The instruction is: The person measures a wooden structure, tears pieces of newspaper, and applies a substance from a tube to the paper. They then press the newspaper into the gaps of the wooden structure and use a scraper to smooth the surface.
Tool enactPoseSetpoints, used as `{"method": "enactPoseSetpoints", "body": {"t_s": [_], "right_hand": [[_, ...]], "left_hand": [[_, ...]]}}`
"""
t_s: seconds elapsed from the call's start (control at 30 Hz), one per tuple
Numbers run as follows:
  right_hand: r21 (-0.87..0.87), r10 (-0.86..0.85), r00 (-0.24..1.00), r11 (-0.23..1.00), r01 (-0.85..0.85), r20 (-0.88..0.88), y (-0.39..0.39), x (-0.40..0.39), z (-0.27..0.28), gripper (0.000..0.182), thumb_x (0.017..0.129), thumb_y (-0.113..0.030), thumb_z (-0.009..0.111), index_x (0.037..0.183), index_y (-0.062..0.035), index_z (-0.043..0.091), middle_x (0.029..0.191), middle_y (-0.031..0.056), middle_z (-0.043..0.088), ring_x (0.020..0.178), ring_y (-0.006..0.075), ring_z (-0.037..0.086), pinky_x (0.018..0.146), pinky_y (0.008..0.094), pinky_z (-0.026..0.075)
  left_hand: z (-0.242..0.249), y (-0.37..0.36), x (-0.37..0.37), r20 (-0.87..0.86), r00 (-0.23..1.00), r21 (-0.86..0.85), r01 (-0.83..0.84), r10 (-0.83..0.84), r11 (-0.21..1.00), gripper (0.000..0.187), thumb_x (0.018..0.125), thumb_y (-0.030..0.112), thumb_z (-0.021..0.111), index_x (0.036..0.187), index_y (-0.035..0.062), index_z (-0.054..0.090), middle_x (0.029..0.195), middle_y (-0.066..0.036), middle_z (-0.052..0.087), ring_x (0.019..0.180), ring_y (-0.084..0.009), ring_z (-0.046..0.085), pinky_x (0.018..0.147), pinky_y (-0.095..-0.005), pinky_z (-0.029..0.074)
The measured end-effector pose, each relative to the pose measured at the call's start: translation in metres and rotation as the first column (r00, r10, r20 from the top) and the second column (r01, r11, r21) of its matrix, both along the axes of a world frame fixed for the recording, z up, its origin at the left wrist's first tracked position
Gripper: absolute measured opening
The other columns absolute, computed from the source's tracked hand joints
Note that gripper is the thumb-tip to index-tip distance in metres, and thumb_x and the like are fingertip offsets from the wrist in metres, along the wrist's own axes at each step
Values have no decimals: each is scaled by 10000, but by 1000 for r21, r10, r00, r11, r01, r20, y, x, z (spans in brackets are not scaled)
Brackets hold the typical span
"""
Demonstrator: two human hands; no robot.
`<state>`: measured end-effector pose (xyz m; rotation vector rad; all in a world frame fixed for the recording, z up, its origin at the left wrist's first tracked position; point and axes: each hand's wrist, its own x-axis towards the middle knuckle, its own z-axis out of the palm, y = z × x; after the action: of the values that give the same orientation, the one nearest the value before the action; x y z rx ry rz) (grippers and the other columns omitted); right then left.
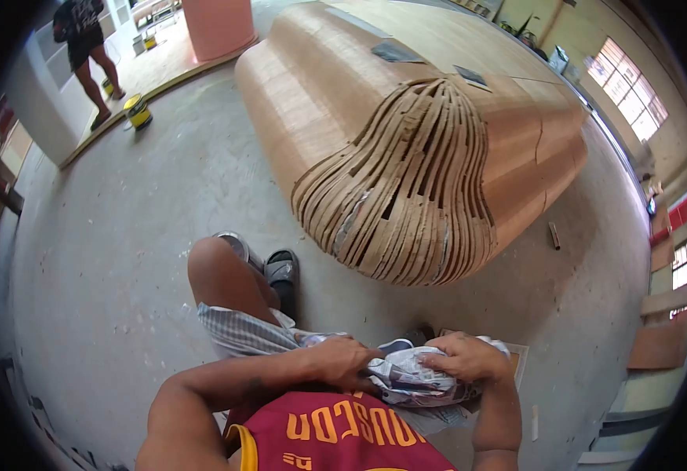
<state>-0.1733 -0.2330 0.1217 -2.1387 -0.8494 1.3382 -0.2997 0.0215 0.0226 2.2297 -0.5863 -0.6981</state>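
A big slatted wooden form (pixel 390 196) fills the floor (pixel 147 298) ahead; a yellow bucket (pixel 138 111) and another person (pixel 86 47) stand well apart, upper left. Lettering on the maroon shirt (pixel 269 408) (upside down, creased) cannot be read surely. The crumpled printed bundle (pixel 418 375) lies between the hands: the left hand (pixel 340 359) curls onto one end, fingertips partly hidden; the right hand (pixel 469 358) pinches the other, fingers bent.

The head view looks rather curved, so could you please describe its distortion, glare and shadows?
Head view: wide-angle curvature, with dark rounded corners; head view: glare whitens the upper-right barred rectangular window; head view: a soft shadow darkens the grey concrete floor right of the large tan plywood structure; head view: the bare right hand looks fairly clear.
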Motion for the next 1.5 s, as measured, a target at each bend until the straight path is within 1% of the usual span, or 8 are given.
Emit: {"method": "enactPoseSetpoints", "body": {"t_s": [0.17,0.37,0.47,0.7,0.9,1.0,1.13,1.5], "right_hand": [[-23,2,600,999,26,800,-6,-30,42,799,807,-469,858,1458,-86,596,1385,151,612,1303,382,579,1087,485,448],[19,93,380,960,-280,920,42,-51,16,1089,740,-396,904,1631,-76,365,1331,211,633,1283,398,596,1173,497,415],[168,5,723,972,-167,690,42,-22,-7,976,756,-337,884,1585,-81,437,1199,218,706,1173,413,671,1076,505,496],[-292,400,757,913,-284,516,54,14,26,528,811,-367,812,1242,-107,651,1074,191,764,1018,406,729,919,504,556],[-343,109,976,939,-39,186,82,45,72,592,756,-496,848,1171,-92,727,1003,194,786,992,422,739,913,500,566],[-358,230,901,929,-91,367,103,53,79,655,740,-525,856,1228,-109,723,1020,191,788,986,423,742,905,503,570],[-714,498,739,699,-33,454,103,91,73,514,724,-398,850,1104,-81,711,1068,186,775,1028,419,726,890,496,564],[-595,497,480,801,66,723,132,183,95,359,730,-86,835,1016,-87,619,879,185,701,890,430,682,803,508,516]], "left_hand": [[-16,6,17,27,999,82,-32,29,996,391,874,445,793,1081,113,788,894,-224,766,871,-443,737,800,-534,578],[59,24,52,-206,967,-50,-162,148,986,552,922,539,773,893,-12,769,755,-207,725,718,-357,726,685,-495,543],[69,37,54,-211,971,-213,-158,112,964,731,880,654,783,789,-68,716,705,-201,698,665,-323,699,626,-471,516],[77,39,52,307,951,77,-54,27,996,523,786,495,854,974,24,726,894,-214,773,851,-417,770,756,-533,599],[49,49,104,676,732,-53,-64,83,997,279,792,257,752,983,54,768,1187,-204,712,1265,-355,641,1028,-463,509],[23,56,131,647,745,-158,-79,163,984,315,766,250,757,1014,55,765,1299,-187,642,1413,-352,490,1137,-428,408],[6,35,160,300,921,-325,-147,250,934,296,814,201,734,1034,4,710,1012,-210,752,1039,-397,733,896,-475,578],[38,28,238,324,862,-471,-211,391,856,137,847,165,748,934,65,784,903,-132,798,849,-300,787,678,-406,606]]}}
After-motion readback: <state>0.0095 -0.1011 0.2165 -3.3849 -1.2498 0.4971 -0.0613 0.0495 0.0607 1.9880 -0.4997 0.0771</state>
